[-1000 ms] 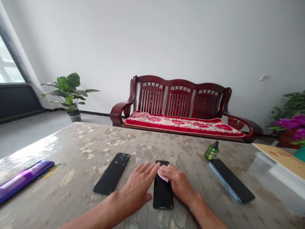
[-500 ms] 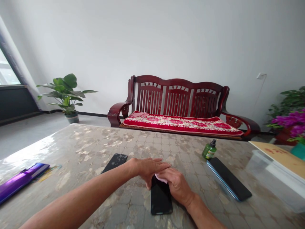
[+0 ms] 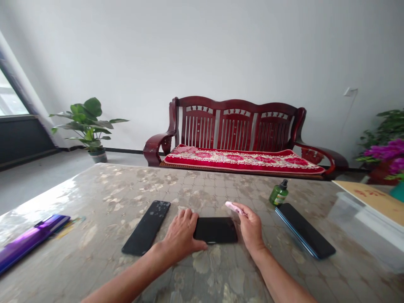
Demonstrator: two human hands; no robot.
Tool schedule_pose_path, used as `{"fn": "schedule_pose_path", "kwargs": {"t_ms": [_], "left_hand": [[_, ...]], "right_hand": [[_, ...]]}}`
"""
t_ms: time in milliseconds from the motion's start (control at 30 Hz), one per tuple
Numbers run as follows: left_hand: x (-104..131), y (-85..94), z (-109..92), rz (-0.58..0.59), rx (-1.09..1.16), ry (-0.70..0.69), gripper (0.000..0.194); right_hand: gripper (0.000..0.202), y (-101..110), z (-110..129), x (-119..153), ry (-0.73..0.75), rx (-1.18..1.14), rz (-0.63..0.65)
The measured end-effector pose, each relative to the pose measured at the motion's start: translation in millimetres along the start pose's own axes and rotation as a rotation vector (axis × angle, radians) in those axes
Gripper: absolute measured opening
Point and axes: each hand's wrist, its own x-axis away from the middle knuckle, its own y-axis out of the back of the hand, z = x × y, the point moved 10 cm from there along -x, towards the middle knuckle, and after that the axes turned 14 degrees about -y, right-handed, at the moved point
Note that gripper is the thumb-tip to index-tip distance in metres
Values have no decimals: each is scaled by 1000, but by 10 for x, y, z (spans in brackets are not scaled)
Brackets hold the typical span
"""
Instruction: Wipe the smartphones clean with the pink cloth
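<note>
A black phone (image 3: 217, 230) lies sideways on the patterned tabletop, between my hands. My left hand (image 3: 183, 230) grips its left end, thumb at the near edge and fingers at the far side. Just past the phone's right end, my right hand (image 3: 251, 227) pinches a small folded pink cloth (image 3: 235, 207), raised off the phone. To the left lies another dark phone (image 3: 147, 227) with whitish spots at its far end. At the right rests a dark phone with a blue edge (image 3: 305, 230), beside a green bottle with a black cap (image 3: 279, 192).
On the patterned table (image 3: 126, 181), a shiny purple case (image 3: 31, 240) lies at the far left. A clear plastic box (image 3: 362, 227) and purple flowers (image 3: 385, 153) are at the right. Beyond stands a red wooden bench (image 3: 235, 126).
The middle phone has turned from lengthwise to sideways. My hands have moved apart: the left now holds the phone's left end, while the right has lifted away rightward with the pink cloth.
</note>
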Motion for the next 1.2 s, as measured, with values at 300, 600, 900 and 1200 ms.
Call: {"fn": "schedule_pose_path", "kwargs": {"t_ms": [300,600,900,1200], "left_hand": [[336,-65,-16,-198,26,163,57],[325,-51,2,-214,27,155,50],[360,-69,-66,-210,81,65,50],[339,-79,-49,-177,66,82,50]], "right_hand": [[52,-476,355,434,415,514,253],[58,-696,481,686,518,598,431],[49,-710,485,637,499,581,400],[52,-691,479,618,509,633,386]]}}
